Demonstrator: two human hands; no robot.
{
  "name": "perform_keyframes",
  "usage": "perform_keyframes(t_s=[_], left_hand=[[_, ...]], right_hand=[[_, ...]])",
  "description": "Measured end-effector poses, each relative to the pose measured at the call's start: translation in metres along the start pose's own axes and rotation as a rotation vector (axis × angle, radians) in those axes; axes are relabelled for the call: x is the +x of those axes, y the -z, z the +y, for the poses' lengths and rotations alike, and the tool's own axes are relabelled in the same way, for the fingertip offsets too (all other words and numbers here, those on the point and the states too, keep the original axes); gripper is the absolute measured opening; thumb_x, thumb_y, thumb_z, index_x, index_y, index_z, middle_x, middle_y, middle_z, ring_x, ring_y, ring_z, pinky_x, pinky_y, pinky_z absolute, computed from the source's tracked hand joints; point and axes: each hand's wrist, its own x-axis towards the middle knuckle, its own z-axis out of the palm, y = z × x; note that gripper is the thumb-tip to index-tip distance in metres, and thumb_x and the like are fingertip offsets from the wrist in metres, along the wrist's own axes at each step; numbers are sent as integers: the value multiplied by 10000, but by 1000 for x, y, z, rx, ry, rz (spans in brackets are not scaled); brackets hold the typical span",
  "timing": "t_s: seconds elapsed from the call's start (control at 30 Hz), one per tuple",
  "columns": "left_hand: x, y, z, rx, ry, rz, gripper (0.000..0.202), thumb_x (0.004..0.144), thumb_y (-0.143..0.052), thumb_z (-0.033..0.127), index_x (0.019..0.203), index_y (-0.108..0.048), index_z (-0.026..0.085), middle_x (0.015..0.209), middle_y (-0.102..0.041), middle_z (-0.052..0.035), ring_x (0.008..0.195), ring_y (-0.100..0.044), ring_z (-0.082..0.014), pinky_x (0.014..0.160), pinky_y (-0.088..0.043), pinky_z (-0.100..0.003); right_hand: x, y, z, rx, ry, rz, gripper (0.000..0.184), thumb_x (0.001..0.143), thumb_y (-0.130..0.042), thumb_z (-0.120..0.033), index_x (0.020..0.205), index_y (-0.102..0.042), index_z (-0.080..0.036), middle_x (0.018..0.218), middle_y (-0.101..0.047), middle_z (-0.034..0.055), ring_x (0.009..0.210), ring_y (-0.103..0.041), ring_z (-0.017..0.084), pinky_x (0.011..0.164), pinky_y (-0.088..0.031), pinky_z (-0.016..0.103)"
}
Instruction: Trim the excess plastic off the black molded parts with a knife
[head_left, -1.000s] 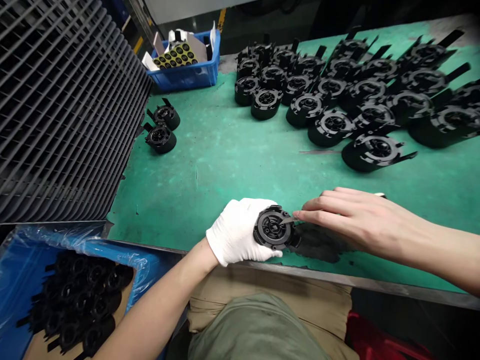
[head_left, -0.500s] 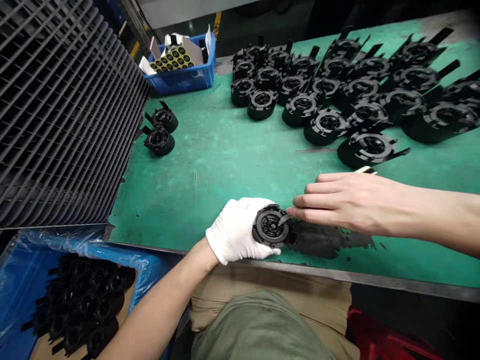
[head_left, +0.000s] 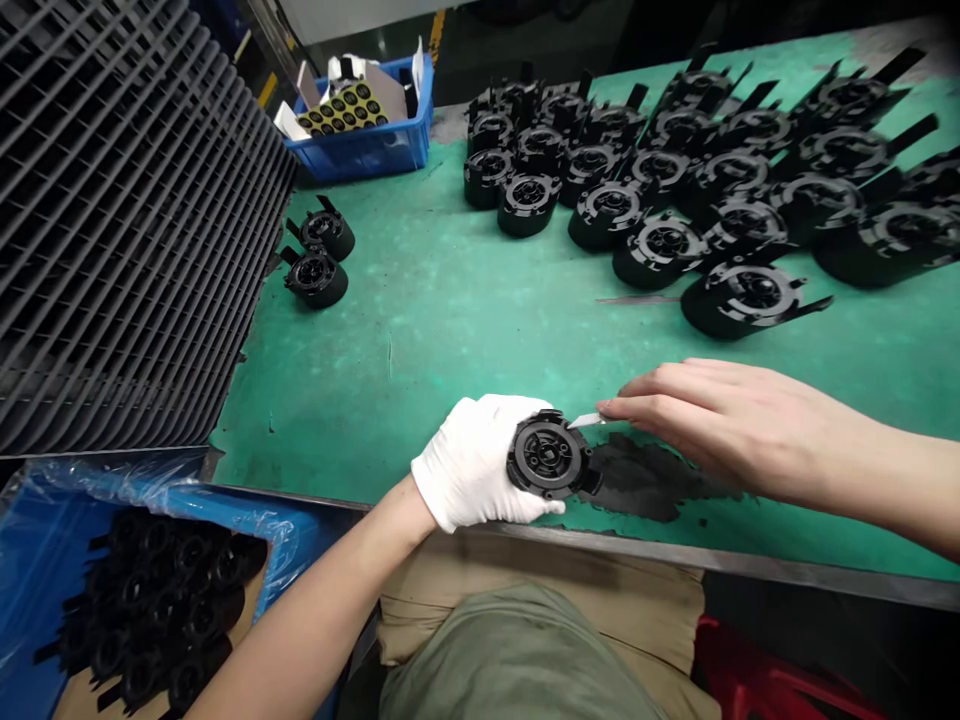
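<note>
My left hand (head_left: pixel 474 462), in a white glove, is closed around a round black plastic housing (head_left: pixel 549 456) near the table's front edge. The housing's ringed face, with a small hub in the middle, is turned up. In my bare right hand (head_left: pixel 724 425) is a small knife (head_left: pixel 587 420), pinched between thumb and fingers. Its thin pale blade points left, and the tip is at the housing's upper right rim; whether it touches I cannot tell. The handle is hidden by the hand.
Several similar housings (head_left: pixel 660 250) stand in rows at the back right. Two more (head_left: pixel 316 277) are at the left, beside a stack of grey grids (head_left: pixel 127 230). A blue bin (head_left: pixel 367 150) holds round stickers. Lower left, a plastic-lined blue crate (head_left: pixel 292 530) contains more housings.
My right hand has drawn back to the right and turned, so the blade has moved from the housing's face to its upper right rim. My left hand keeps its hold.
</note>
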Motion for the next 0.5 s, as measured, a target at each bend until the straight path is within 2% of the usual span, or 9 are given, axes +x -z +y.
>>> perform_keyframes(t_s=[0.1, 0.17, 0.23, 0.3, 0.4, 0.5], left_hand=[[-2, -5, -3, 8, -12, 14, 974, 822, -1136, 732, 1579, -784, 231, 1507, -928, -175, 1402, -917, -489, 1222, -760, -621], [-5, -12, -7, 28, -6, 101, 1114, 828, -1115, 788, 1691, -703, 215, 1612, -879, -218, 1486, -877, -505, 1281, -737, -663], [-8, -21, -9, 62, 20, 218, 1275, 837, -1080, 865, 1806, -592, 196, 1707, -811, -265, 1569, -825, -517, 1355, -693, -707], [-10, -30, -9, 112, 45, 277, 1358, 835, -1052, 934, 1852, -541, 192, 1693, -793, -278, 1564, -812, -524, 1364, -679, -731], [-16, -35, -4, 158, 67, 282, 1404, 763, -1061, 1018, 1799, -600, 189, 1586, -812, -260, 1484, -827, -526, 1317, -701, -729], [-19, -29, 0, 129, 48, 257, 1284, 719, -1080, 1042, 1615, -739, 188, 1474, -838, -229, 1401, -849, -495, 1282, -725, -679]], right_hand=[[-1, 1, -14, -21, -84, 43, 389, 1276, -576, -217, 1611, -748, -312, 1238, -878, 97, 909, -844, 279, 707, -646, 417], [-3, -1, -32, -8, -178, 70, 448, 1277, -577, -226, 1696, -695, -334, 1230, -862, 100, 864, -850, 278, 659, -657, 408], [-8, -7, -57, 32, -280, 97, 583, 1265, -584, -199, 1821, -607, -373, 1272, -867, 115, 886, -878, 298, 682, -706, 417], [-13, -15, -84, 87, -374, 125, 675, 1255, -567, -170, 1887, -545, -406, 1324, -888, 122, 944, -913, 323, 733, -761, 429], [-16, -28, -112, 94, -396, 112, 643, 1235, -516, -117, 1815, -621, -376, 1367, -921, 118, 1042, -957, 328, 710, -775, 385], [-13, -32, -122, 14, -372, 118, 542, 1197, -530, -76, 1662, -711, -285, 1362, -936, 138, 1034, -967, 324, 647, -744, 358]])
